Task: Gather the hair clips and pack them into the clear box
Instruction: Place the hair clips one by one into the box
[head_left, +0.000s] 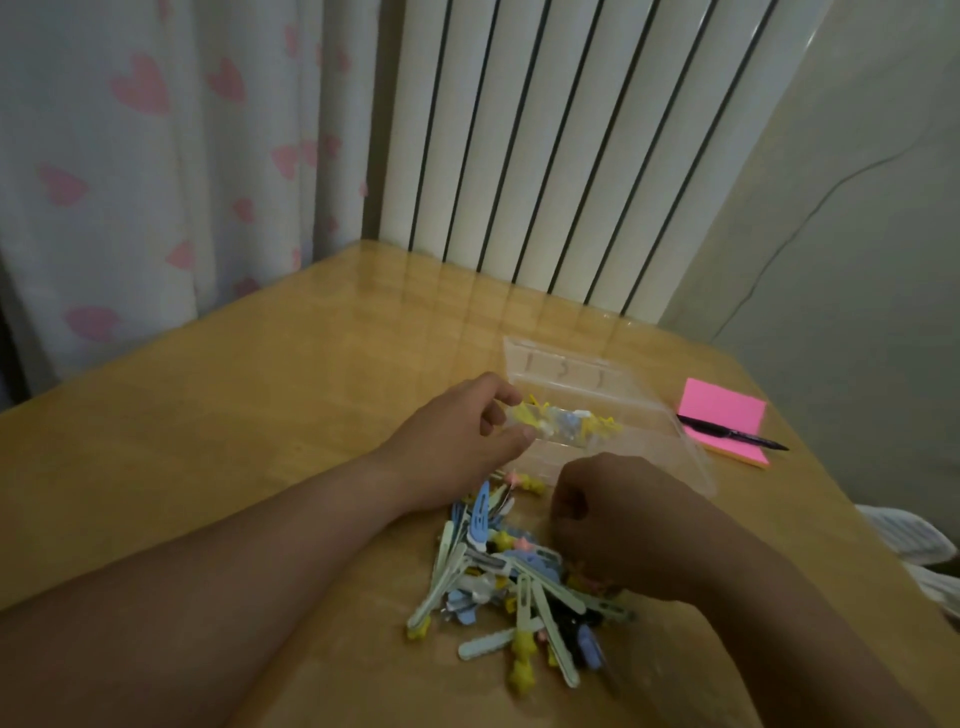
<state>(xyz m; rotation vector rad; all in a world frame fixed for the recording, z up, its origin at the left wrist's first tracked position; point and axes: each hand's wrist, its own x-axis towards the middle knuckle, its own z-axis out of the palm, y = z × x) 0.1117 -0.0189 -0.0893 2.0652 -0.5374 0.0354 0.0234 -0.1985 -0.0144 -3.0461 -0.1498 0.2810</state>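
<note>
Our two bare arms are nearest, stretched out over the desk (234, 415). The left arm comes in long and slanted from the bottom corner. Our left hand (467, 431) is turned on its side. Its grip pinches the near corner of the clear box (649, 421) between the thumb and bent fingers. Just past that grip, inside the box, lies a small bunch of clips (566, 420), yellow, white and blue.

Our right hand (618, 514) is knuckles up with its fingers curled under. We cannot tell if its grip holds a clip. It sits just beside the front of the box. Under and beside this grip lies the pile of hair clips (514, 587), loose on the desk between our two arms. Our right wrist hides part of the pile.

Farther out past the right grip, well apart from it, a black pen (732, 432) lies on a pink note pad (722, 405). Behind the desk stand a white radiator (545, 156) and a curtain (130, 156) with pink hearts.
</note>
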